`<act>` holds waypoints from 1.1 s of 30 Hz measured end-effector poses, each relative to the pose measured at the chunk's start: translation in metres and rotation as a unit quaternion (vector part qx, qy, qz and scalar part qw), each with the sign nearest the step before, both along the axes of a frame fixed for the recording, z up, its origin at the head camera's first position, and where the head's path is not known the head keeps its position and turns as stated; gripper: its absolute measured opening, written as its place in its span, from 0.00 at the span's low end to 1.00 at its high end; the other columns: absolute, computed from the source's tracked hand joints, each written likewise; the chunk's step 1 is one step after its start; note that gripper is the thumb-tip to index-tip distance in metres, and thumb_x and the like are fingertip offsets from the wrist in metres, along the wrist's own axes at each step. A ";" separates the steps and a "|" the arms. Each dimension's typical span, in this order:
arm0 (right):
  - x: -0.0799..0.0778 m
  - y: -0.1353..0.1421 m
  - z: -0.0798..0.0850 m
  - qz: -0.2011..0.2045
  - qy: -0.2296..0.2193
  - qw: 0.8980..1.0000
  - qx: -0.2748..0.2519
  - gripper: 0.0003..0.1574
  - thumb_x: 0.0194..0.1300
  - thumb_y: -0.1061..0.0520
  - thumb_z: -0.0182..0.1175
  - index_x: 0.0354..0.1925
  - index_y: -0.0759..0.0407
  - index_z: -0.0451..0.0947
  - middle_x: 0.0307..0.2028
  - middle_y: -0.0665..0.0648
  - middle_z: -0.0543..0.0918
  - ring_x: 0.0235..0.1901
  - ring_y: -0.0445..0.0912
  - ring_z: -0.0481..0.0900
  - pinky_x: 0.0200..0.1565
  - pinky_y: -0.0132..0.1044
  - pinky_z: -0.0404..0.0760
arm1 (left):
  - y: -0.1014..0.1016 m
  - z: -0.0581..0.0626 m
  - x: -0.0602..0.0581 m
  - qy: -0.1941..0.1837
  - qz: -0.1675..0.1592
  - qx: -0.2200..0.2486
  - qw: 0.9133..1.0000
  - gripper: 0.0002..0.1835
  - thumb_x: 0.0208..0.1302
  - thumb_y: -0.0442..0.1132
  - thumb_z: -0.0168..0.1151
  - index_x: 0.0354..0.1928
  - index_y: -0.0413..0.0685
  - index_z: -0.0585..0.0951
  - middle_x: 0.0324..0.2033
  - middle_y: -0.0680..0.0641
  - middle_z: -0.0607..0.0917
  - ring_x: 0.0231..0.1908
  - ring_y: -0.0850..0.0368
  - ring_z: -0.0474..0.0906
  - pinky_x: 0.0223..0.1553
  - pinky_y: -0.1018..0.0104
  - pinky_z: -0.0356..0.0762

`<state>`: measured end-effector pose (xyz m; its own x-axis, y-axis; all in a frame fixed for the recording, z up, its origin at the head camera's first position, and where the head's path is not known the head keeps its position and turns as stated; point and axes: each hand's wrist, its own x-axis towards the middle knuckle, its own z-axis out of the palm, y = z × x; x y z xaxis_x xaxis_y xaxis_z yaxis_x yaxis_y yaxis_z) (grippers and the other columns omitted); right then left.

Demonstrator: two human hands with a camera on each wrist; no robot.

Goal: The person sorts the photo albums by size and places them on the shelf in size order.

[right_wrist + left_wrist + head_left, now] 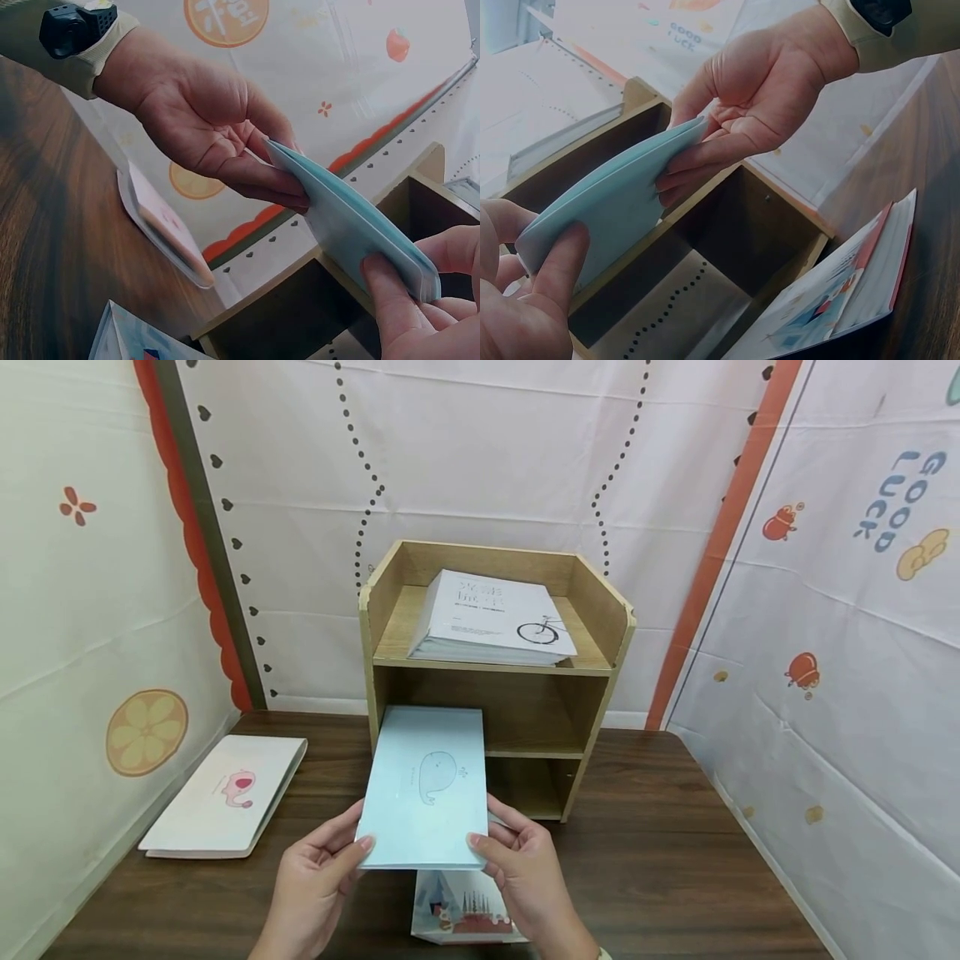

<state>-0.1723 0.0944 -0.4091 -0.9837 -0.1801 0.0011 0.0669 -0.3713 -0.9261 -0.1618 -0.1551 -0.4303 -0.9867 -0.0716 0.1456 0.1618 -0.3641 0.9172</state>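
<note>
A thin light-blue booklet [429, 789] with a whale drawing on its cover is held up in front of the shelf. My left hand [315, 877] pinches its left edge near the lower corner, thumb on the cover and fingers beneath. On the opposite edge my right hand [528, 872] pinches it the same way. Both wrist views show the blue booklet [622, 202] from the side, slightly bowed between the hands. Beneath it on the table lies a book with a picture cover [465, 906], partly hidden by the booklet and right hand.
A wooden shelf [491, 666] stands at the back of the table [675, 860]. Its top level bears a thick white book stack [487, 614] with a bicycle print. A white elephant-print booklet [228, 793] lies at the left. Printed cloth [487, 452] hangs around the table.
</note>
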 end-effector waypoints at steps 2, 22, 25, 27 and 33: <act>-0.001 0.000 0.000 -0.001 0.000 1.000 0.001 0.43 0.66 0.66 0.67 0.75 0.69 0.62 0.59 0.69 0.83 0.52 0.50 0.87 0.52 0.44 0.88 | -0.001 0.000 -0.001 0.001 0.000 -0.006 1.000 0.28 0.67 0.26 0.64 0.69 0.31 0.72 0.54 0.51 0.89 0.48 0.59 0.88 0.45 0.66 0.89; -0.007 0.001 -0.002 0.008 0.016 1.000 -0.001 0.43 0.66 0.68 0.65 0.75 0.70 0.61 0.59 0.70 0.82 0.51 0.49 0.88 0.50 0.41 0.89 | 0.001 0.003 -0.005 0.008 0.014 -0.028 0.999 0.28 0.66 0.27 0.66 0.68 0.29 0.73 0.52 0.51 0.90 0.38 0.63 0.88 0.31 0.74 0.86; -0.008 0.001 -0.002 0.008 0.013 1.000 0.000 0.43 0.66 0.68 0.65 0.75 0.69 0.61 0.59 0.70 0.83 0.51 0.49 0.88 0.50 0.41 0.89 | 0.000 0.004 -0.005 0.007 0.012 -0.031 0.999 0.29 0.66 0.27 0.66 0.68 0.30 0.73 0.52 0.50 0.90 0.38 0.62 0.88 0.31 0.73 0.86; -0.008 0.001 -0.002 0.008 0.016 1.000 0.001 0.43 0.67 0.67 0.65 0.75 0.69 0.61 0.59 0.70 0.83 0.51 0.49 0.88 0.50 0.41 0.89 | 0.000 0.004 -0.006 0.009 0.009 -0.030 0.999 0.29 0.66 0.27 0.66 0.68 0.29 0.72 0.52 0.50 0.90 0.39 0.62 0.88 0.32 0.73 0.86; -0.009 0.002 -0.001 0.009 0.018 1.000 0.001 0.43 0.67 0.67 0.65 0.75 0.69 0.60 0.60 0.70 0.82 0.51 0.49 0.88 0.50 0.40 0.88 | 0.000 0.005 -0.007 0.010 0.004 -0.029 1.000 0.29 0.67 0.27 0.66 0.69 0.29 0.71 0.53 0.51 0.89 0.41 0.61 0.89 0.34 0.72 0.88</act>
